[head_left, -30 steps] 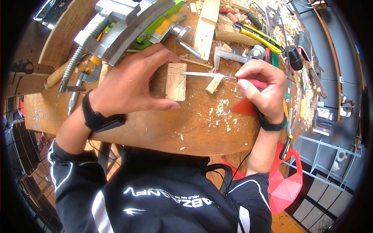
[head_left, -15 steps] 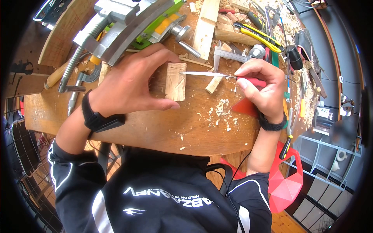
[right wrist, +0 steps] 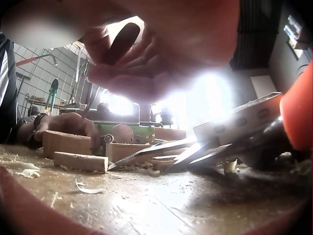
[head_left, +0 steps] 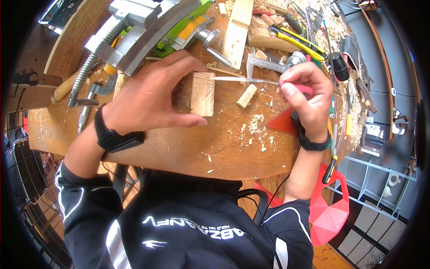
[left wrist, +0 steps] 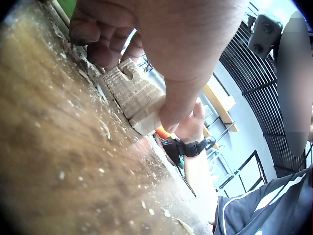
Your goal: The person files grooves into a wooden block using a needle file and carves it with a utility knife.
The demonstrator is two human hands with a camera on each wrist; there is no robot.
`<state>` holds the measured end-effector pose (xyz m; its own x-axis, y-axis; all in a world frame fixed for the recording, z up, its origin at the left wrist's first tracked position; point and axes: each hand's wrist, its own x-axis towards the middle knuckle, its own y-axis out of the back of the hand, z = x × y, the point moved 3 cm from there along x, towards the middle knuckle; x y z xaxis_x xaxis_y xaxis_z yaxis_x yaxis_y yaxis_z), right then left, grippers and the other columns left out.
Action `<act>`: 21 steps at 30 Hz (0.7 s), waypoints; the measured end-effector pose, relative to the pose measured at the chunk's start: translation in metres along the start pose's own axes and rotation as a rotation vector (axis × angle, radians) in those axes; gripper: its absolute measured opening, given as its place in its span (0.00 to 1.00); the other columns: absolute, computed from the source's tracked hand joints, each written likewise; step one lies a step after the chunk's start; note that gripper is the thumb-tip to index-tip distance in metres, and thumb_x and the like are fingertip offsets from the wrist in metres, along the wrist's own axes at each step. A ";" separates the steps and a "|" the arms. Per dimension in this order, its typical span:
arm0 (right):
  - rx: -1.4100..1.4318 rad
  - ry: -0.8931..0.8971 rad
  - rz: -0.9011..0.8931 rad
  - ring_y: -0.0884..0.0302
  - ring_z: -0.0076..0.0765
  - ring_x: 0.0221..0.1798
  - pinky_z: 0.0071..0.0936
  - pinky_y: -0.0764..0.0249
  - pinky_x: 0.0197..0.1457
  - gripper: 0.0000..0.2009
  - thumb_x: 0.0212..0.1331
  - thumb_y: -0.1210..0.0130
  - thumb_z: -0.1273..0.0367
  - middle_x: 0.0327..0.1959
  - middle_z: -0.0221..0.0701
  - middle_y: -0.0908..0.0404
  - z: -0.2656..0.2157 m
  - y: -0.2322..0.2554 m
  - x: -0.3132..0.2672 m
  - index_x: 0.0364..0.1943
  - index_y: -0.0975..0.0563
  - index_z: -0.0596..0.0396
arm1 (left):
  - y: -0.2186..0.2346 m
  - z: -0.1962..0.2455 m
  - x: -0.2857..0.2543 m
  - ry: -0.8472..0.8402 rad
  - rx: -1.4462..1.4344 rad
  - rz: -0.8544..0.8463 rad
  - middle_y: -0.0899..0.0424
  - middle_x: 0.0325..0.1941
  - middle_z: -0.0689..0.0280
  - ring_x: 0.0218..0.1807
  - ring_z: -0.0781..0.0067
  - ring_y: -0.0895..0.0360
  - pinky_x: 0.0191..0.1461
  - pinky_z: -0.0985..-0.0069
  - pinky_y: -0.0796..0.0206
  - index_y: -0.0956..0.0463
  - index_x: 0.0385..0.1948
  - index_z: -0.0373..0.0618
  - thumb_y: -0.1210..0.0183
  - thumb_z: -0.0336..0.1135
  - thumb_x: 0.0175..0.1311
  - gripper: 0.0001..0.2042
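My left hand [head_left: 150, 92] grips a rectangular wooden block [head_left: 203, 96] on the table, thumb at its near end and fingers at its far end. In the left wrist view, a notch shows in one end of the block [left wrist: 134, 98]. My right hand [head_left: 310, 96] pinches the red handle of a slim needle file [head_left: 244, 80] between thumb and fingers. The file points left, its tip at the block's right edge in the head view. Just below the blade lies a short wood offcut [head_left: 247, 96]. The right wrist view shows the file's thin shaft [right wrist: 92, 105] slanting down toward the left hand.
A vise [head_left: 134, 49] stands at the back left. Calipers [head_left: 268, 64], a yellow utility knife [head_left: 300, 45] and wood strips lie behind the hands. Shavings [head_left: 255, 125] are scattered before the offcut. A red triangular piece [head_left: 282, 124] sits by the right wrist.
The right hand has shifted slightly right, with the file's blade now farther from the person and off the offcut. Its tip has drawn back from over the block. The left hand and block are still.
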<state>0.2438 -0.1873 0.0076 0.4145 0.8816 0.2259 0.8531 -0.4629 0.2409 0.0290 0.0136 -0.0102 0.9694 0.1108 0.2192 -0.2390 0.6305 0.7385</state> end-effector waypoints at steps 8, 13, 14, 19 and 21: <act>0.136 0.020 0.273 0.22 0.18 0.29 0.17 0.27 0.30 0.06 0.69 0.38 0.70 0.34 0.32 0.16 0.007 0.016 0.004 0.38 0.22 0.57 | 0.002 0.004 0.001 0.028 -0.003 -0.010 0.22 0.48 0.63 0.37 0.65 0.23 0.39 0.72 0.28 0.26 0.57 0.44 0.20 0.43 0.43 0.36; 0.149 0.010 0.370 0.21 0.19 0.29 0.16 0.26 0.32 0.07 0.69 0.38 0.68 0.38 0.36 0.13 0.010 0.021 0.005 0.43 0.20 0.58 | 0.006 0.007 0.002 0.081 0.000 -0.053 0.20 0.51 0.57 0.49 0.51 0.18 0.52 0.64 0.25 0.24 0.53 0.41 0.19 0.43 0.42 0.35; 0.171 0.008 0.368 0.21 0.19 0.29 0.16 0.26 0.33 0.08 0.70 0.39 0.68 0.40 0.38 0.11 0.011 0.022 0.005 0.44 0.20 0.58 | 0.005 0.005 0.002 0.081 0.000 -0.053 0.20 0.51 0.57 0.49 0.51 0.18 0.52 0.64 0.25 0.24 0.53 0.41 0.19 0.43 0.42 0.35; 0.132 -0.007 0.360 0.19 0.19 0.30 0.15 0.25 0.35 0.13 0.73 0.44 0.64 0.44 0.41 0.11 0.006 0.021 0.006 0.50 0.19 0.59 | 0.002 0.002 0.001 0.021 0.009 -0.010 0.23 0.46 0.63 0.35 0.66 0.25 0.38 0.72 0.29 0.25 0.56 0.44 0.19 0.44 0.43 0.36; 0.132 -0.021 0.360 0.19 0.19 0.31 0.15 0.25 0.35 0.15 0.75 0.45 0.63 0.45 0.41 0.10 0.006 0.020 0.006 0.53 0.19 0.60 | 0.001 0.002 0.001 0.015 0.007 -0.005 0.23 0.46 0.63 0.35 0.67 0.25 0.37 0.72 0.30 0.25 0.56 0.44 0.19 0.44 0.43 0.36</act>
<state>0.2651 -0.1909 0.0085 0.6999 0.6674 0.2542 0.6849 -0.7282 0.0258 0.0291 0.0130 -0.0082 0.9712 0.1196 0.2059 -0.2347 0.6255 0.7441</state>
